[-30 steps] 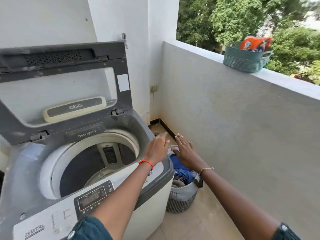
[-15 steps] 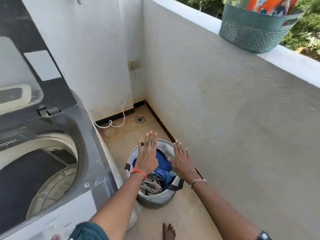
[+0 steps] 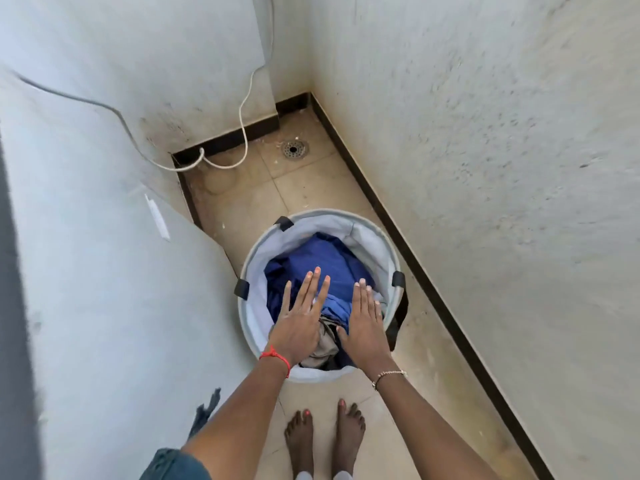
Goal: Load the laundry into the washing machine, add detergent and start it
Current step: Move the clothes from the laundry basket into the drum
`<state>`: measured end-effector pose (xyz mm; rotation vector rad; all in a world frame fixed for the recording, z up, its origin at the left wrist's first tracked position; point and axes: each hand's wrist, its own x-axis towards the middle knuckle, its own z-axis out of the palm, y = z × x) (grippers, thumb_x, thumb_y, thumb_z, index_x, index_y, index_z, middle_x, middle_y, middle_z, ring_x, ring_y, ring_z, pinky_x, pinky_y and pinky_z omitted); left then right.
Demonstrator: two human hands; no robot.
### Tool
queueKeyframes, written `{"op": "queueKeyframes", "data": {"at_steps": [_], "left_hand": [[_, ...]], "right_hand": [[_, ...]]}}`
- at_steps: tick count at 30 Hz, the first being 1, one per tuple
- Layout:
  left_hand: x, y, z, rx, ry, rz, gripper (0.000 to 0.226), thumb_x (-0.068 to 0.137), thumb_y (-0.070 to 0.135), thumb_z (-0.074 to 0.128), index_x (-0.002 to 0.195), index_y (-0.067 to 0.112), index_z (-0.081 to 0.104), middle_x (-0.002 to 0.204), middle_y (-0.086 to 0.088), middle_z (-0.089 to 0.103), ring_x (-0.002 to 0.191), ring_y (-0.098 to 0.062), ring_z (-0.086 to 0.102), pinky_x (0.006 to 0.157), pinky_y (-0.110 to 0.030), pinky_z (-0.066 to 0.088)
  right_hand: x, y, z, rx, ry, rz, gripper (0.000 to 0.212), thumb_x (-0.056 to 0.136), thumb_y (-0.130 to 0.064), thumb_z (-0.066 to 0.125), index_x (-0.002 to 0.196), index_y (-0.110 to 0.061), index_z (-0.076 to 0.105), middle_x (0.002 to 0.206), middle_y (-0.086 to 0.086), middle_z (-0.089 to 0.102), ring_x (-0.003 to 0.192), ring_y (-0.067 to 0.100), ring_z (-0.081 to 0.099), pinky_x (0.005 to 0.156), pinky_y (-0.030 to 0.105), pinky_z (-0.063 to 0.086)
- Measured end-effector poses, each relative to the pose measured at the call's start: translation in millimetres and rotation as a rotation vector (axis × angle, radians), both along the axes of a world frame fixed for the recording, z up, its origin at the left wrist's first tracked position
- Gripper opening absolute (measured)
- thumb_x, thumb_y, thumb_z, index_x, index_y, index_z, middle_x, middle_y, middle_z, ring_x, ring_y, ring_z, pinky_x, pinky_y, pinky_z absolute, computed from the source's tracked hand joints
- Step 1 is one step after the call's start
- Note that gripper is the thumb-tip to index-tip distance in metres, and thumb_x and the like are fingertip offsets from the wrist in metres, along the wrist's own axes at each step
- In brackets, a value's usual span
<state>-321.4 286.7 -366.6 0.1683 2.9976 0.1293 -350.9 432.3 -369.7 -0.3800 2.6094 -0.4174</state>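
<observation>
Blue laundry [image 3: 313, 256]; one basket [image 3: 375, 239]; left hand [image 3: 298, 325], right hand [image 3: 365, 323]

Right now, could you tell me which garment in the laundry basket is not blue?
The grey garment at the near side of the basket, between the left hand and right hand; the dark blue garment and lighter blue garment lie farther off.
</observation>
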Motion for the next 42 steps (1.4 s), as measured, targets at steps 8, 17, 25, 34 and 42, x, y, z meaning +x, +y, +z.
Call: {"op": "queueKeyframes", "data": {"at_steps": [8, 17, 25, 34, 42], "left_hand": [[-24.6, 7.6, -122.4, -0.169, -0.050, -0.184, 0.097, 0.063, 0.012, 0.060, 0.146, 0.007, 0.010, 0.153, -0.009, 0.026, 0.140, -0.020, 0.027, 0.111, -0.047, 0.014], [-28.9, 7.7, -154.9, -0.110, -0.015, -0.282, 0.063, 0.076, 0.006, 0.025, 0.139, 0.007, 0.026, 0.145, -0.006, 0.042, 0.133, -0.016, 0.040, 0.108, -0.043, 0.023], [-28.4, 13.4, -137.1, -0.052, -0.003, -0.231, 0.066, 0.085, 0.020, 0.027, 0.146, 0.008, 0.004, 0.150, -0.008, 0.019, 0.138, -0.018, 0.021, 0.107, -0.048, 0.034], [-37.0, 11.0, -29.5, 0.117, -0.073, -0.002, 0.097, 0.079, 0.027, 0.058, 0.148, 0.019, -0.009, 0.158, 0.000, 0.007, 0.144, -0.017, -0.012, 0.104, -0.066, 0.013], [-36.3, -2.4, 114.8, 0.339, -0.154, 0.093, 0.071, 0.095, 0.022, 0.047, 0.138, 0.044, -0.005, 0.156, 0.008, -0.005, 0.145, -0.017, 0.004, 0.118, -0.043, 0.004]], "right_hand": [[-12.0, -20.2, -124.2, 0.187, -0.110, -0.294, 0.082, 0.093, -0.014, 0.047, 0.141, 0.003, -0.017, 0.155, 0.020, -0.006, 0.145, 0.030, -0.002, 0.116, 0.042, 0.005], [-15.3, -42.1, -164.3, 0.296, -0.171, -0.452, 0.070, 0.094, -0.001, 0.031, 0.138, 0.005, -0.023, 0.120, 0.026, 0.056, 0.111, 0.035, 0.054, 0.090, 0.055, 0.047], [-7.0, -47.8, -119.5, 0.039, 0.003, -0.441, 0.065, 0.088, 0.002, 0.049, 0.141, 0.014, 0.012, 0.123, 0.034, 0.053, 0.107, 0.042, 0.058, 0.090, 0.041, 0.046], [-8.3, -33.1, 32.4, 0.184, 0.164, -0.113, 0.085, 0.072, -0.001, 0.061, 0.142, 0.007, 0.013, 0.088, 0.019, 0.067, 0.066, 0.017, 0.065, 0.050, 0.023, 0.054], [16.9, -14.8, 185.3, -0.062, 0.501, 0.092, 0.122, 0.056, -0.003, 0.079, 0.144, 0.003, -0.005, 0.111, 0.021, 0.067, 0.099, 0.024, 0.068, 0.065, 0.030, 0.059]]}}
